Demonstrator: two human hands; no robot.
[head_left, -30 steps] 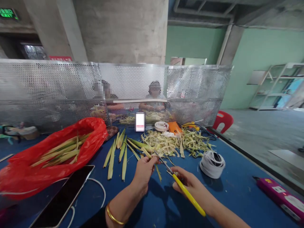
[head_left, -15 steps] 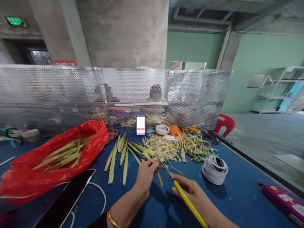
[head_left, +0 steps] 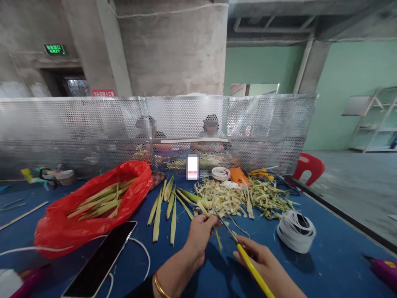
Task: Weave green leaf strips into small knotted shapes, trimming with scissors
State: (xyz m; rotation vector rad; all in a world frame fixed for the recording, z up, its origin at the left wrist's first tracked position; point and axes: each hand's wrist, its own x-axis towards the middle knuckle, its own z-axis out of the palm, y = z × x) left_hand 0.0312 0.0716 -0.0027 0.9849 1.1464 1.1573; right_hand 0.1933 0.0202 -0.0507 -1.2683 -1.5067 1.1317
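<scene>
My left hand (head_left: pixel 201 234) is closed, with thumb and fingers pinching a pale husk strip (head_left: pixel 203 210). My right hand (head_left: pixel 262 258) grips yellow-handled scissors (head_left: pixel 252 267), their metal blades pointing up and left beside the left fingertips. Whether the blades touch the strip cannot be made out. Just beyond both hands lies a heap of shredded pale-green husk (head_left: pixel 221 196). Several longer green husk leaves (head_left: pixel 157 221) are laid out left of my left hand.
A red plastic bag (head_left: pixel 52 227) with husk leaves stands at left, behind a phone (head_left: pixel 102 260) and white cable. A roll of white strip (head_left: pixel 296 231) sits at right. A perforated metal divider (head_left: pixel 186 116) crosses the table's back, with two people behind it.
The whole view has swung slightly left and up, so things appear shifted right and down. Both hands keep nearly the same pose around the strip and scissors.
</scene>
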